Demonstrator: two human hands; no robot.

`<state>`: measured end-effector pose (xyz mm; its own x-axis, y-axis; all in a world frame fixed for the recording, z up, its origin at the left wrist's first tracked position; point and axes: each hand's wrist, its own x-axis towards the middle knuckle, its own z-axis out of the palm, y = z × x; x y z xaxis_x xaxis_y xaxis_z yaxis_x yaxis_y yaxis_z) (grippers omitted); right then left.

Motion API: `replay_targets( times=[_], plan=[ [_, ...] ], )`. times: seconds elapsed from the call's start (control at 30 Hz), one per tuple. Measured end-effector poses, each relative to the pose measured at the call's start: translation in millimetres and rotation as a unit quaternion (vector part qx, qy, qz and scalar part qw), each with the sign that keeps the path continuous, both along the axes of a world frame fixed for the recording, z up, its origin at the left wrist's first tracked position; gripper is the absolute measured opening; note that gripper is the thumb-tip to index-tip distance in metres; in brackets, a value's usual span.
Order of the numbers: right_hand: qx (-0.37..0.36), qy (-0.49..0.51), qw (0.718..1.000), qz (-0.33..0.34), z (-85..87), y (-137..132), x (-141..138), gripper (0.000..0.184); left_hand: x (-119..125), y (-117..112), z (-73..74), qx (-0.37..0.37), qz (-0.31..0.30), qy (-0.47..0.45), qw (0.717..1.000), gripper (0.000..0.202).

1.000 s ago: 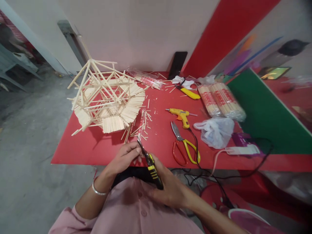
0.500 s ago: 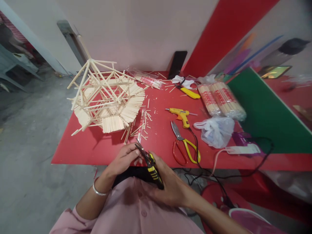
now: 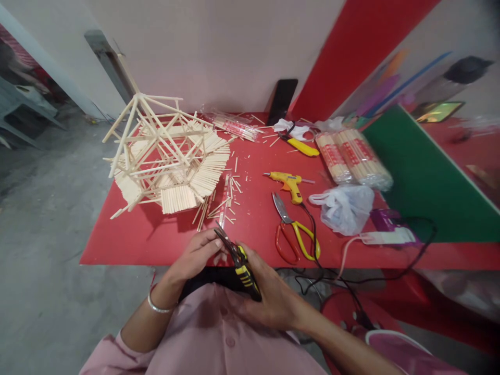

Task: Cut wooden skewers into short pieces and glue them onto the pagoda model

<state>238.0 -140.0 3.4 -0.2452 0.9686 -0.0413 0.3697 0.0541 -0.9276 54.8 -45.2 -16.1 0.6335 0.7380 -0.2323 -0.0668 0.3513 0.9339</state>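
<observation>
both hands meet at the six o'clock edge of the red table [image 3: 128, 242], just above the person's pink shirt. the right hand [image 3: 273, 302] is wrapped closed around the black-and-yellow handles of a pair of cutters [image 3: 239, 263], whose dark blades point toward eleven o'clock and stand slightly parted. the left hand [image 3: 193, 256], with a silver bangle [image 3: 156, 307] on its wrist, has its fingertips bunched together right at the blade tips; whether they pinch a bit of stick there is too small to tell. at twelve o'clock from the hands lies a scatter of cut stick pieces [image 3: 224, 200], and at eleven o'clock stands a large model of pale wooden sticks [image 3: 164, 151]. at two o'clock from the hands lie red-and-yellow-handled shears [image 3: 294, 234], with a yellow glue gun [image 3: 289, 183] just beyond them and its black cord trailing off the table's near edge. a crumpled clear plastic bag [image 3: 344, 208] sits at three o'clock of the shears, wrapped bundles of sticks [image 3: 353, 159] behind it, and a white power strip [image 3: 386, 238] near the table's front. a dark phone [image 3: 282, 99] leans on the wall at twelve o'clock.
</observation>
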Motion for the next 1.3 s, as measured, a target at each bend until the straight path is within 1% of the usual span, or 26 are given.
replay_targets(
  times=[0.1,0.17,0.27,0.33,0.37,0.43,0.53,0.6,0.7,0.8,0.87,1.0,1.07,1.1,1.13,1.17,1.23,1.3],
  plan=[
    [-0.03,0.02,0.999,0.001,2.7,2,-2,0.074,0,0,2.2,0.021,-0.004,0.014,1.0,0.038],
    [-0.049,0.021,0.998,-0.019,2.3,0,-1,0.073,3,-1,6.4,0.067,0.001,0.053,0.996,0.036],
    [-0.06,0.01,0.997,-0.045,-0.5,-4,2,0.076,10,-5,12.5,0.154,0.027,0.129,0.979,0.031],
    [-0.072,0.002,0.996,-0.046,-3.2,-6,5,0.08,14,-8,12.2,0.174,0.047,0.153,0.972,0.032],
    [-0.079,-0.002,0.996,-0.043,-5.0,-7,7,0.082,16,-9,10.2,0.165,0.055,0.151,0.973,0.034],
    [-0.071,-0.025,0.996,-0.038,-9.5,-9,12,0.087,17,-11,3.5,0.12,0.056,0.125,0.983,0.037],
    [-0.02,-0.079,0.996,-0.029,-17.2,-9,18,0.095,13,-8,-6.1,0.021,0.035,0.056,0.998,0.036],
    [0.003,-0.106,0.994,-0.014,-20.8,-7,21,0.098,9,-5,-7.4,-0.039,0.017,0.011,0.999,0.034],
    [0.01,-0.113,0.993,0.011,-21.7,-5,22,0.097,6,-1,-2.8,-0.101,0.001,-0.042,0.994,0.036],
    [-0.003,-0.097,0.995,0.016,-17.7,-3,18,0.093,6,-1,1.0,-0.128,0.001,-0.075,0.989,0.038],
    [-0.015,-0.094,0.995,0.004,-13.7,-3,16,0.092,8,-2,0.4,-0.133,0.012,-0.084,0.987,0.04],
    [-0.046,-0.09,0.995,-0.007,-8.4,-4,14,0.088,11,-5,-3.3,-0.129,0.036,-0.069,0.989,0.039],
    [-0.057,-0.076,0.995,0.0,-9.3,-5,15,0.088,12,-5,-2.4,-0.092,0.04,-0.033,0.994,0.04],
    [-0.056,-0.068,0.996,0.003,-10.6,-5,16,0.09,13,-5,-1.0,-0.049,0.046,-0.002,0.998,0.04],
    [-0.052,-0.062,0.997,0.006,-12.4,-6,16,0.092,13,-5,0.6,0.012,0.056,0.035,0.998,0.039],
    [-0.049,-0.057,0.997,0.009,-14.3,-6,17,0.094,13,-4,2.1,0.086,0.068,0.075,0.991,0.038],
    [-0.049,-0.056,0.997,0.01,-17.6,-6,17,0.097,13,-4,3.3,0.237,0.086,0.14,0.957,0.035],
    [-0.056,-0.057,0.997,0.013,-18.9,-5,16,0.095,11,-4,0.8,0.346,0.086,0.179,0.917,0.03]
  ],
)
